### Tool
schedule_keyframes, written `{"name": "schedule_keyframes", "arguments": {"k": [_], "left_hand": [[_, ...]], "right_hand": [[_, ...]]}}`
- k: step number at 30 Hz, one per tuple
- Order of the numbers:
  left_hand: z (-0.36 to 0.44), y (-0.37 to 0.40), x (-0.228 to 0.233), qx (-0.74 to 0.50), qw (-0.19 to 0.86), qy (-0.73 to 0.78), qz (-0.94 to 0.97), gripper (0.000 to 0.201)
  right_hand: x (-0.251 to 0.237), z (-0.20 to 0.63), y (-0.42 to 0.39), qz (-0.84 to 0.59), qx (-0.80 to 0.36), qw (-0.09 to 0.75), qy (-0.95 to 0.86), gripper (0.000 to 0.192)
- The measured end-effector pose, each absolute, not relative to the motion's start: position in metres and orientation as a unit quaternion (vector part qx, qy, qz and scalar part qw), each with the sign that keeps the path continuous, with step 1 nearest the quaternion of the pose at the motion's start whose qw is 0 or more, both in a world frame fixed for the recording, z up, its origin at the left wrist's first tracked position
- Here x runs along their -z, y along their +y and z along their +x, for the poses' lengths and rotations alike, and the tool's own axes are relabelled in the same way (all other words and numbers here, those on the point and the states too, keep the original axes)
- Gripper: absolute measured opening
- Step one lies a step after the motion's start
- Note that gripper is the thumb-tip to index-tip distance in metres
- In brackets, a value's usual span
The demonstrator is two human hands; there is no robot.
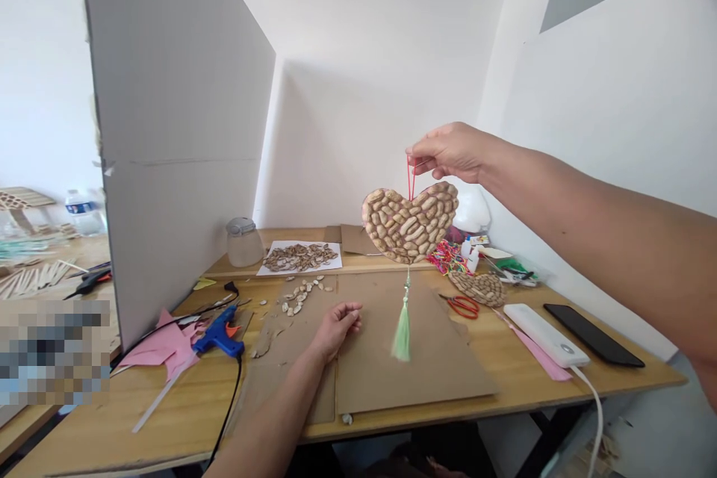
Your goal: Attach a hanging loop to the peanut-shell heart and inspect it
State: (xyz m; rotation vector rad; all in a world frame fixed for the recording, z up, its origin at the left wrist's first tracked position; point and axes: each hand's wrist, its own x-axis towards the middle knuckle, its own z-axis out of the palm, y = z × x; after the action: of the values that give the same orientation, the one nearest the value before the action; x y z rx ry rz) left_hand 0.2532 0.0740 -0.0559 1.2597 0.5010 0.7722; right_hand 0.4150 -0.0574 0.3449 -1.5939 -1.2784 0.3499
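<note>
Head view: desk seen from above, both hands visible.
Heart (411,221): peanut-shell ornament, hanging in the air above the far middle of the desk.
Loop (411,178): red string, pinched at its top.
Right hand (448,151): fingers closed on the loop, raised.
Tassel (402,328): green, dangling below the heart over the cardboard sheet (408,370).
Left hand (336,328): loosely curled, empty, resting on the cardboard sheet.
Scissors (462,305): right of the tassel.
Glue gun (219,334): blue, near left.

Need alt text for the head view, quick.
The right hand holds up a peanut-shell heart by its red loop, a green tassel dangling below. The left hand rests on brown cardboard beside a blue glue gun.
</note>
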Motion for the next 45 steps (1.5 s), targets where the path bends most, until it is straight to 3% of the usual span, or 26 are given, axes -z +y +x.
{"name": "schedule_keyframes", "arguments": {"k": [6,11,17,22,27,45], "left_hand": [[0.253,0.075,0.056,-0.345,0.706,0.225,0.576,0.053],[0.251,0.072,0.052,-0.366,0.677,0.210,0.603,0.058],[0.257,0.052,-0.007,-0.427,0.615,0.075,0.659,0.101],[0.274,0.043,-0.059,-0.471,0.612,-0.001,0.635,0.076],[0.279,0.037,-0.054,-0.424,0.702,0.058,0.569,0.048],[0.271,0.012,-0.056,-0.377,0.730,0.054,0.568,0.054]], "right_hand": [[-0.342,0.406,-0.057,-0.712,-0.060,0.444,-0.540,0.022],[-0.336,0.399,-0.052,-0.710,-0.078,0.439,-0.545,0.024],[-0.322,0.393,-0.046,-0.704,-0.134,0.444,-0.538,0.022],[-0.319,0.391,-0.043,-0.687,-0.148,0.438,-0.560,0.021],[-0.320,0.393,-0.046,-0.687,-0.103,0.408,-0.592,0.020],[-0.327,0.387,-0.058,-0.697,-0.039,0.381,-0.606,0.020]]}}
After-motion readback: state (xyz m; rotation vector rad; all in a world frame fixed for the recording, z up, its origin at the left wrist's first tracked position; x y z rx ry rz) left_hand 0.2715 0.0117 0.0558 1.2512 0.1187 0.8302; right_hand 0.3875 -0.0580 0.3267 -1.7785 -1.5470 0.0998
